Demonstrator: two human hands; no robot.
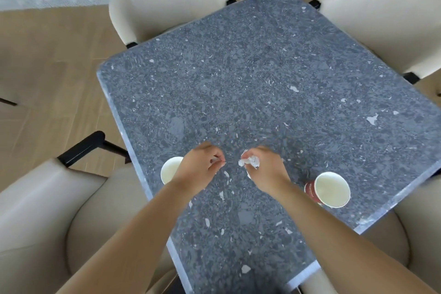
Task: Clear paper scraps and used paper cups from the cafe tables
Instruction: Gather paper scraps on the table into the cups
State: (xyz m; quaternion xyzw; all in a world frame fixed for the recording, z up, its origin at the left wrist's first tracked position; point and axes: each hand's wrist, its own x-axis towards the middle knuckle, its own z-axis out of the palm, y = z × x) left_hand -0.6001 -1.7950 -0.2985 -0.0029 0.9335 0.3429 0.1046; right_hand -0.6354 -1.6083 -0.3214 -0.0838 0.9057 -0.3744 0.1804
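- The right hand (265,170) had its fingers curled round a ball of paper scraps (249,162), just over the table (262,67).
- The left hand (202,166) seemed to pinch a small scrap (215,160) in its fingers.
- A white cup (168,170) stood just beside the left hand, on its outer side.
- A red cup (331,190) stood farther out to the right of the right hand, so the left hand probably had the shorter reach.

arms: two, both bare all the way back to where the view cuts them off.
left grip (199,166): a bare hand on a bare wrist.
right grip (266,169): a bare hand on a bare wrist.
sleeves: cannot tell, the upper arms are out of view.
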